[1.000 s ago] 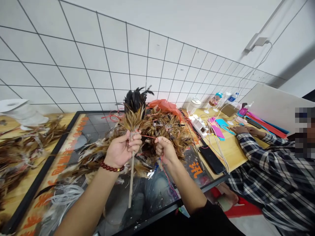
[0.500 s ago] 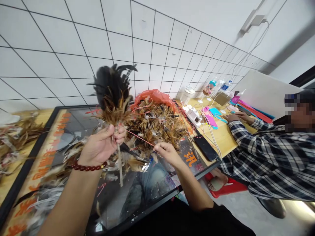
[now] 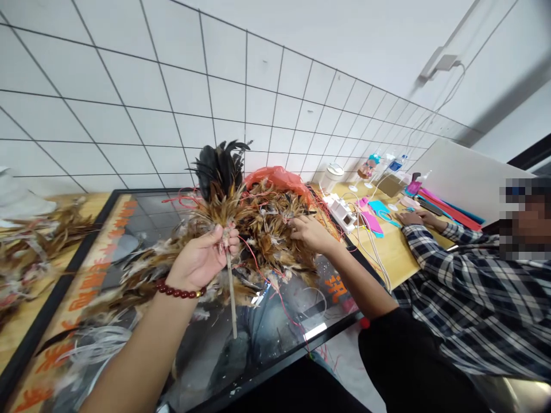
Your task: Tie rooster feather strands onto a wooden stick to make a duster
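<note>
My left hand (image 3: 206,255), closed, grips a feather duster upright by its thin stick (image 3: 233,304), just below the feathers. The duster's feathers (image 3: 220,178) are black at the top and brown lower down. A red string (image 3: 252,252) hangs slack from its binding and runs down across the glass. My right hand (image 3: 310,234) reaches into a heap of brown feathers (image 3: 269,221), its fingers curled together at the heap's right side. What lies between those fingertips is hidden. An orange-red plastic bag (image 3: 275,179) sits behind the heap.
Loose feathers lie on the dark glass panel (image 3: 193,367) and on the wooden table (image 3: 103,203) to the left. White strips (image 3: 99,347) lie near my left forearm. A lidded cup (image 3: 331,176), a power strip (image 3: 340,212) and cables stand to the right. Beyond sits a person in a plaid shirt (image 3: 465,281).
My right hand has let go of the red string, now slack, and moved up and right into the feather heap. The duster in my left hand appears lower and further right.
</note>
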